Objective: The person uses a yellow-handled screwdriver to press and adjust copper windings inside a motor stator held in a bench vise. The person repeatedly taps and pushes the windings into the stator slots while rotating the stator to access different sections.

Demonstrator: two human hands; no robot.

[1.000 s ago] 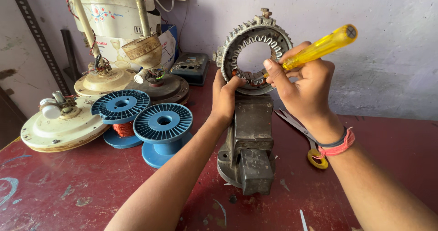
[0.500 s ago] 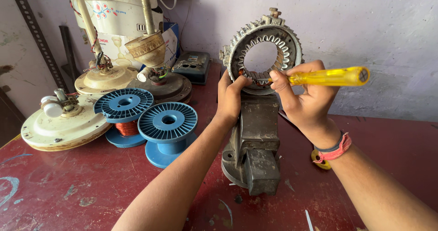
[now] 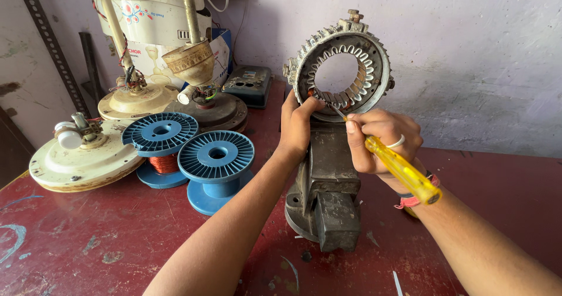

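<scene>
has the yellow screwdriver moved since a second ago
Yes. The yellow screwdriver swung round: its handle, earlier up right of the stator ring, now hangs below it, tip at the ring's lower inside, in the right hand.

Stator ring [image 3: 342, 68] stands in the vise [image 3: 325, 182] before me, two spools [image 3: 193, 155] left, fan bases [image 3: 82, 161] behind them.

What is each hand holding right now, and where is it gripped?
Right hand grips the yellow screwdriver by its handle; left hand grips the metal stator ring at its lower left rim.

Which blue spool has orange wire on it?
The left spool, farther from the vise, shows copper-orange wire. The nearer spool shows none.
</scene>
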